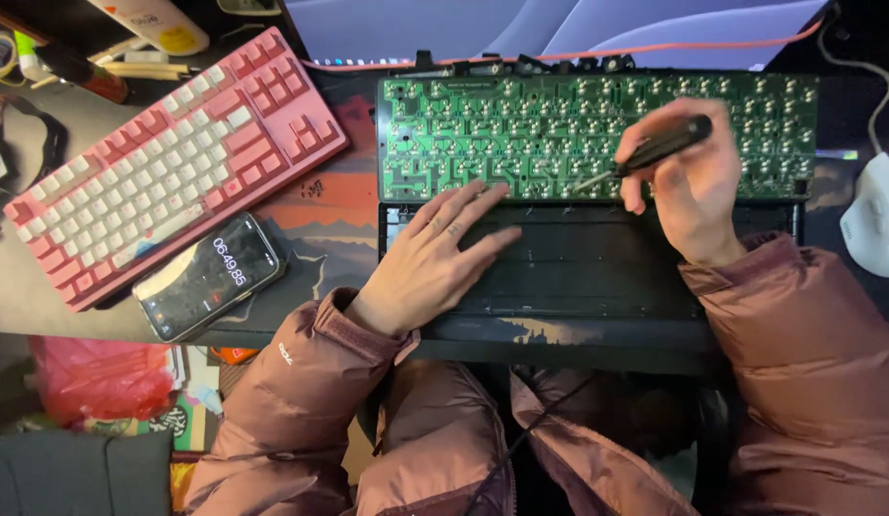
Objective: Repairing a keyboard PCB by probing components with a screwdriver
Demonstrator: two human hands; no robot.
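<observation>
- Nearest, padded maroon sleeves reach onto the bench (349, 215).
- The left hand (427, 260) lies flat, its grip released, on a black keyboard case (597, 263).
- The right hand (688, 182) clenches a black screwdriver (645, 153), its tip on the exposed green circuit board (521, 129).
- The board is already bared; work on it seems unfinished.
- Farther left lie a phone (207, 277) and a pink keyboard (167, 162).

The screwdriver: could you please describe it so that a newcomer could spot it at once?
Find the green circuit board at the desk's far edge. Above its right half, the right hand grips a screwdriver. It is the only slim tool there: black handle, thin metal tip slanting down-left onto the board.
</observation>
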